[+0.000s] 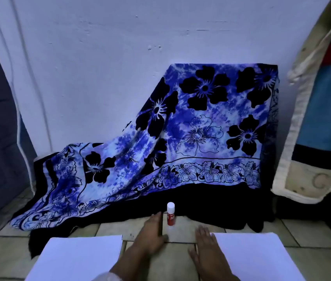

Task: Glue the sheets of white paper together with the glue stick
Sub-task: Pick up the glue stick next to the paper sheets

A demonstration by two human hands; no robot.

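As neither hand held anything at the moment inspected, the work was judged to stand at its opening step: fetching the glue. The left hand [150,234] lay palm down with fingers straight and close together, gripping nothing. The glue stick [170,217] stood upright just beyond and to the right of its fingertips, near but seemingly untouched. The right hand [207,250] rested flat, fingers straight and slightly spread, its outer side at the inner edge of the right sheet [252,258]; whether it bore on the paper could not be told. The left sheet [79,258] lay outboard of the left hand, apart from it. The sheets were well apart with both hands between them, and no glue showed on either.

Next move, as judged: the left fingers to curl round the stick, then the cap, which was on, to come off. That would likely need the second hand.

Materials noted:
- The stick was a small smooth cylinder, red-bodied with a rounded white cap, and liable to topple if nudged.
- The sheets were white, thin, flat, rectangular and uncreased.
- The floor [109,228] was hard pale tile with dark joints.
- Beyond the stick, a soft blue-and-black floral cloth [181,128] hung in folds against a plain wall [99,57].
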